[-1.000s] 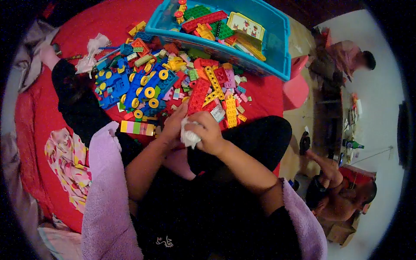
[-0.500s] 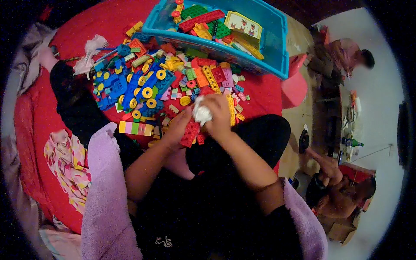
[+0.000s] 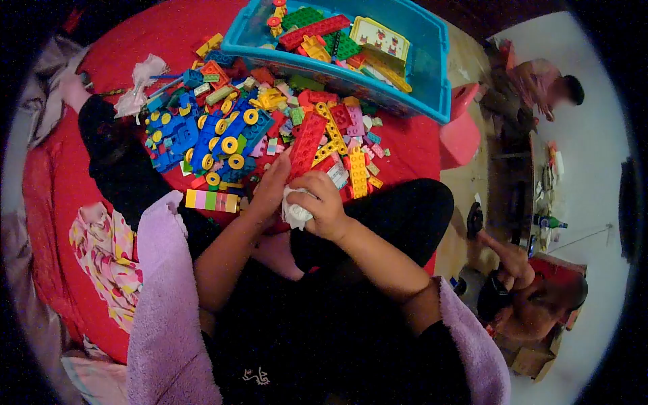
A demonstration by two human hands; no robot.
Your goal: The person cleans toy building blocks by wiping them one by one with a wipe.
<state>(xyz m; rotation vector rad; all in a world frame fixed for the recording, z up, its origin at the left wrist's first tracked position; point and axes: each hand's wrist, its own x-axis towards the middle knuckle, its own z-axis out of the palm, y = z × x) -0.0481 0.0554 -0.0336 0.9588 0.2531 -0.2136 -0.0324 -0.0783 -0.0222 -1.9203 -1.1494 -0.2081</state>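
Note:
My left hand [image 3: 268, 189] is closed around the lower end of a long red building brick [image 3: 308, 140], which points up and away from me. A crumpled white wipe [image 3: 295, 210] is bunched in my right hand [image 3: 322, 208], close against the brick's near end. My right fingers curl over the wipe, and they hide part of the brick. Just beyond the hands lie a yellow studded brick [image 3: 358, 172], yellow perforated strips [image 3: 330, 125] and a small packet with a white label [image 3: 337, 174].
A heap of blue toy pieces with yellow wheels [image 3: 229, 144] covers the red sheet [image 3: 50, 223]. Behind it stands a blue bin [image 3: 331, 71] holding more bricks. A multicoloured block row [image 3: 210, 200] lies left. Two people sit at the right, beyond a pink stool [image 3: 459, 135].
The red brick has swung from below my hands to point away from me. My right hand, with the wipe, has moved down and left toward me. More yellow pieces and the packet now show.

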